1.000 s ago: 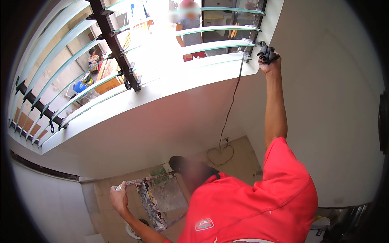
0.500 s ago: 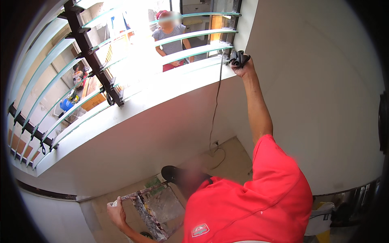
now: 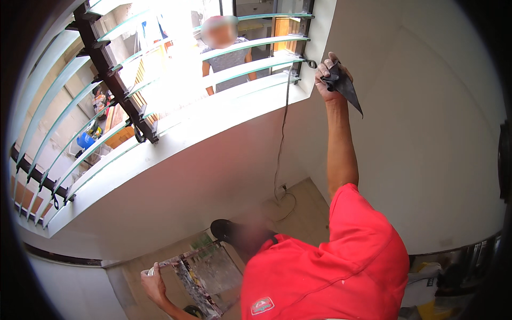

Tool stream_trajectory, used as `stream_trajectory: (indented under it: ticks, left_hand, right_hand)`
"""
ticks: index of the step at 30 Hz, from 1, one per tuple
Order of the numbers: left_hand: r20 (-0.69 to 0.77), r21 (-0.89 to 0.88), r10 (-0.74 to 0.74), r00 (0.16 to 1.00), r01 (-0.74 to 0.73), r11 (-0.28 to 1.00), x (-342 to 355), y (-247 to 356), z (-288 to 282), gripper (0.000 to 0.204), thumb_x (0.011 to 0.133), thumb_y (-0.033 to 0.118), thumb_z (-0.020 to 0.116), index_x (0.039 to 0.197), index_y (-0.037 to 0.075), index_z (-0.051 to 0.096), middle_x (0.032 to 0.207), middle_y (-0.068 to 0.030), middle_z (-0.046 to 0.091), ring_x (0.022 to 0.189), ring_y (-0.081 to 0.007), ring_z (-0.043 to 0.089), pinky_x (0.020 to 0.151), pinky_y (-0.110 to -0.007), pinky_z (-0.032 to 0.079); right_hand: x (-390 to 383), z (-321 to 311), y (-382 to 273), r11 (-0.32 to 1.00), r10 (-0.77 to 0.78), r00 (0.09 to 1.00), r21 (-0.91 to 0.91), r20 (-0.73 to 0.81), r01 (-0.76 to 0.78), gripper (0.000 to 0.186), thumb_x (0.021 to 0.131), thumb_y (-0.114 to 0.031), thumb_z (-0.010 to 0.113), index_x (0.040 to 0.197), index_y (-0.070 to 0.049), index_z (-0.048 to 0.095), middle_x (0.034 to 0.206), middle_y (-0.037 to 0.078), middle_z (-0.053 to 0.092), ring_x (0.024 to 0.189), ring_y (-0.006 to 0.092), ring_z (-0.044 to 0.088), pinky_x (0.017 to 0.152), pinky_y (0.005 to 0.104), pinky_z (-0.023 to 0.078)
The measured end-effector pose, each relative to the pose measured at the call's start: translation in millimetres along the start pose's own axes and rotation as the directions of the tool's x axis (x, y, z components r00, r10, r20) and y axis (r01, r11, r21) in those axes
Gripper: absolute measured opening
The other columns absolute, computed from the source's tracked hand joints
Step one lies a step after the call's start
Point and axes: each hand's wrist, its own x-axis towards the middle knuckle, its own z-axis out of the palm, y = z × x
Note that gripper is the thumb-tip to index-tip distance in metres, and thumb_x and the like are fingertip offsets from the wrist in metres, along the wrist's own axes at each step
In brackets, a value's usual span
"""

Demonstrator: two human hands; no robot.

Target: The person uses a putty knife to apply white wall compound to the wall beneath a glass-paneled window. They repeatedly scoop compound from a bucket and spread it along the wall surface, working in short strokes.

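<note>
My right hand (image 3: pixel 332 79) is raised beside the right frame of a louvred window, closed on a crumpled dark grey sheet (image 3: pixel 346 92) with a pointed corner hanging down. A black ring-shaped lever (image 3: pixel 312 64) is just left of it, beside the glass slats (image 3: pixel 256 65). Low at the left, my left hand (image 3: pixel 153 285) is closed round a small white object (image 3: pixel 151 271) that I cannot name, at the end of a paint-spattered metal frame (image 3: pixel 208 282). My red-sleeved right arm crosses in front of the wall.
Through the window a person in grey (image 3: pixel 226 69) stands, and another sits farther left near a blue container (image 3: pixel 85 140). A cord (image 3: pixel 282 138) hangs from the white sill (image 3: pixel 213 106) to a wall socket. My dark shoe (image 3: pixel 221 230) is above a tiled floor (image 3: pixel 306 213).
My right hand has turned and come away from the window frame, letting one corner of the dark sheet hang down. The view has shifted, so the window sits farther left.
</note>
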Motion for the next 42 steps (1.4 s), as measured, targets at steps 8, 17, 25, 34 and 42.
stream_trajectory:
  ticks: [8, 17, 25, 34, 42]
  left_hand:
    - [0.017, -0.002, -0.014, 1.000, 0.014, 1.000, 0, 0, -2, 0.068, 0.086, 0.058, 0.074, 0.102, -0.007, 0.068, 0.096, -0.0278, 0.072, 0.091, -0.0408, 0.070, 0.083, -0.048, 0.052]
    - [-0.001, 0.015, -0.004, 1.000, 0.004, 1.000, -2, 2, -4, 0.070, 0.085, 0.060, 0.075, 0.102, -0.007, 0.068, 0.094, -0.0281, 0.072, 0.090, -0.0414, 0.070, 0.082, -0.048, 0.053]
    - [-0.027, 0.020, 0.000, 1.000, 0.001, 1.000, -1, -1, 1, 0.069, 0.086, 0.058, 0.075, 0.103, -0.008, 0.067, 0.095, -0.0280, 0.072, 0.090, -0.0430, 0.070, 0.083, -0.048, 0.053]
    - [0.010, 0.004, -0.004, 1.000, 0.004, 1.000, 3, -4, 3, 0.067, 0.087, 0.057, 0.075, 0.101, -0.008, 0.066, 0.092, -0.0270, 0.072, 0.086, -0.0380, 0.070, 0.081, -0.047, 0.053]
    - [0.047, 0.031, -0.014, 0.999, 0.013, 0.999, -1, 4, -5, 0.065, 0.086, 0.057, 0.074, 0.106, -0.004, 0.068, 0.098, -0.0273, 0.072, 0.093, -0.0445, 0.069, 0.083, -0.051, 0.052]
  right_hand:
    - [-10, -12, 10, 0.965, 0.169, 0.777, -0.058, -0.606, -0.256, 0.036, 0.098, -0.034, 0.051, 0.108, -0.002, 0.064, 0.075, 0.005, 0.058, 0.062, 0.0175, 0.055, 0.047, 0.0275, 0.037]
    - [14, -31, 15, 0.970, 0.099, 0.834, -0.136, -0.543, -0.204, 0.048, 0.099, -0.038, 0.045, 0.058, -0.013, 0.043, 0.065, 0.009, 0.053, 0.055, 0.0218, 0.053, 0.043, 0.0267, 0.035]
    - [17, -11, 1, 0.931, 0.156, 0.778, -0.172, -0.608, -0.321, 0.024, 0.099, -0.030, 0.048, 0.080, -0.017, 0.054, 0.073, -0.004, 0.054, 0.055, 0.0123, 0.050, 0.047, 0.0240, 0.038]
    - [16, -30, -12, 0.951, 0.251, 0.903, -0.087, -0.348, -0.297, 0.059, 0.102, -0.043, 0.049, 0.131, 0.009, 0.054, 0.073, 0.003, 0.058, 0.056, 0.0151, 0.052, 0.047, 0.0245, 0.037]
    - [-5, -14, 17, 0.936, 0.181, 0.725, -0.109, -0.664, -0.334, 0.029, 0.096, -0.032, 0.055, 0.107, -0.010, 0.070, 0.080, -0.001, 0.066, 0.061, 0.0104, 0.058, 0.047, 0.0252, 0.038]
